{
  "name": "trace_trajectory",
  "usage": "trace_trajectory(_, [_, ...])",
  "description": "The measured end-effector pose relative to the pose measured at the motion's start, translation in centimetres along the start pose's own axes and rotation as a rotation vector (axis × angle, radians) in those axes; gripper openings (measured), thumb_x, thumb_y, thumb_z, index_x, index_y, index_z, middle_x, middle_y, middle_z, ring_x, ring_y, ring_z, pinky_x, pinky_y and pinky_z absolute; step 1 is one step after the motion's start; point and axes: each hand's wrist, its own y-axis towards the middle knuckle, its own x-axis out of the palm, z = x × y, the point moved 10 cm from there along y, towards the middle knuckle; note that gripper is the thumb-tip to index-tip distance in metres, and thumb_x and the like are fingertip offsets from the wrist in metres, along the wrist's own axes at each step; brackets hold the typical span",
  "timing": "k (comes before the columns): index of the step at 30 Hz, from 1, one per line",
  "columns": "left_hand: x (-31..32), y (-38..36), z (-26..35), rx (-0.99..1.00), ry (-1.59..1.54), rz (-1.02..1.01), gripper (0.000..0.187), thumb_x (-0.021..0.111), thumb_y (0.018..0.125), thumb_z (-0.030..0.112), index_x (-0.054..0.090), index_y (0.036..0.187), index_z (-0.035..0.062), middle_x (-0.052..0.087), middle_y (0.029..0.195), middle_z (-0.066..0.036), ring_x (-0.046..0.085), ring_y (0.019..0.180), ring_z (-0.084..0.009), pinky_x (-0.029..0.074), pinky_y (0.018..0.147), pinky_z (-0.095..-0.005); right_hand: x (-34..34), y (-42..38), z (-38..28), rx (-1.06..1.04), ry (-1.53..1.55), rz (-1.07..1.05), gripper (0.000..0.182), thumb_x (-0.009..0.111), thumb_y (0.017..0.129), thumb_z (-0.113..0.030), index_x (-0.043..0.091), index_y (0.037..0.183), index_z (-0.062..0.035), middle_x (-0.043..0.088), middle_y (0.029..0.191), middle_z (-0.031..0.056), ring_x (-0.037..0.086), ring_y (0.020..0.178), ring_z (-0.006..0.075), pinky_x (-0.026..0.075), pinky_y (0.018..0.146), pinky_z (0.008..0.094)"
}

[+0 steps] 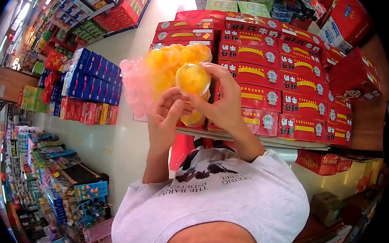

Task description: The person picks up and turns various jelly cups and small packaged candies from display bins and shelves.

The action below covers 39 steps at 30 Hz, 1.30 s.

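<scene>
My right hand (222, 96) grips a round clear cup of yellow jelly (192, 79), its fingers along the upper right rim and its thumb low on the right. Close against the cup's lower left side is my left hand (166, 108), with curled fingers and the thumb bent over them. Whatever those fingers hold is hidden. Just beyond the hands, many similar yellow cups (162, 61) sit heaped together under shiny clear wrap. To their left is a pile of pink cups (134, 84), also glossy. Both piles lie at the left end of a stack of red cartons.
Red milk cartons (251, 73) with yellow handles fill the display in front and to the right. Blue boxes (92, 75) stand on the left above red packs (88, 111). Crowded shelves (36, 165) line the far left. A pale floor aisle (126, 139) runs between.
</scene>
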Motion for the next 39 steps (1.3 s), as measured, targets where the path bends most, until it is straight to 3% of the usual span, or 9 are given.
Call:
trace_trajectory(6, [0.0,1.9,1.5,0.006,0.21,-0.031,0.049,0.059,0.094,0.003,0.042,0.138,-0.0087,0.061,0.109,-0.012,0.065,0.086,-0.0127,0.052,0.072,-0.0224,1.6,1.6,1.4,0.027,-0.126,0.008,0.058,0.083,0.069,-0.015,0.057,0.119,-0.0011,0.062,0.115,0.0172,0.064,0.106,0.0312,0.053,0.09,0.0375])
trace_trajectory(8, [-0.1,2.5,1.4,0.051,0.321,-0.081,0.057,0.062,0.093,0.004,0.038,0.142,-0.0096,0.058,0.102,-0.007,0.059,0.076,-0.0079,0.048,0.064,-0.0197,1.9,2.1,1.8,0.047,-0.153,0.011,0.059,0.083,0.07,-0.016,0.057,0.12,-0.0012,0.062,0.115,0.0171,0.064,0.106,0.0314,0.053,0.09,0.0376])
trace_trajectory(14, [-0.6,3.5,1.8,0.04,0.523,-0.079,0.06,0.067,0.09,0.01,0.041,0.14,-0.0111,0.055,0.093,-0.004,0.047,0.063,-0.0051,0.041,0.057,-0.0199,2.4,2.6,2.5,0.055,-0.285,0.007,0.059,0.084,0.07,-0.016,0.058,0.12,-0.0014,0.062,0.116,0.0171,0.063,0.107,0.0314,0.051,0.092,0.0384])
trace_trajectory(32, [-0.8,3.6,1.4,0.083,0.553,-0.058,0.062,0.07,0.089,0.013,0.042,0.139,-0.0115,0.058,0.088,-0.004,0.048,0.063,-0.0048,0.041,0.057,-0.0202,2.9,2.0,4.4,0.167,-0.208,-0.05,0.064,0.083,0.071,-0.017,0.055,0.126,-0.0006,0.06,0.122,0.0178,0.056,0.116,0.0332,0.046,0.099,0.0403])
trace_trajectory(39, [-1.1,1.9,1.7,0.096,0.489,0.091,0.054,0.068,0.089,0.007,0.047,0.136,-0.0076,0.057,0.089,-0.004,0.051,0.066,-0.0053,0.043,0.059,-0.0204,1.5,1.1,3.4,0.023,-0.108,0.045,0.056,0.081,0.074,-0.015,0.056,0.122,0.0002,0.059,0.124,0.0187,0.057,0.114,0.0331,0.047,0.098,0.0399])
